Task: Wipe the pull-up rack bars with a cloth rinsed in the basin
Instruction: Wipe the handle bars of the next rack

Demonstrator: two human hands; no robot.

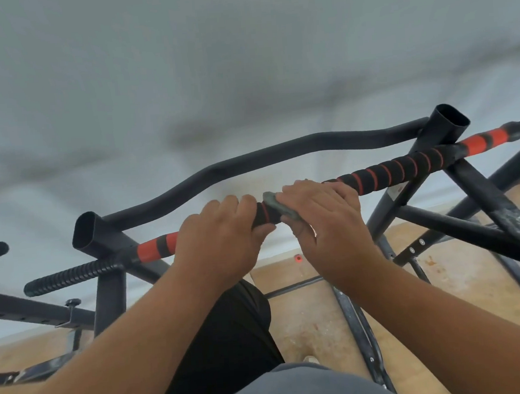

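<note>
Padded bar (pixel 389 174) runs left to right; left hand (pixel 221 239) grasps it, right hand (pixel 325 223) presses cloth (pixel 279 209) around it alongside.

Both hands grip the padded bar (pixel 398 168) side by side. The left hand (pixel 221 239) curls round bare foam; the right hand (pixel 325 223) presses a grey cloth (pixel 279 207) around it. A curved bar (pixel 250 163) runs behind.

The tan floor (pixel 462 293) carries the black rack's base bars (pixel 358 325).
</note>
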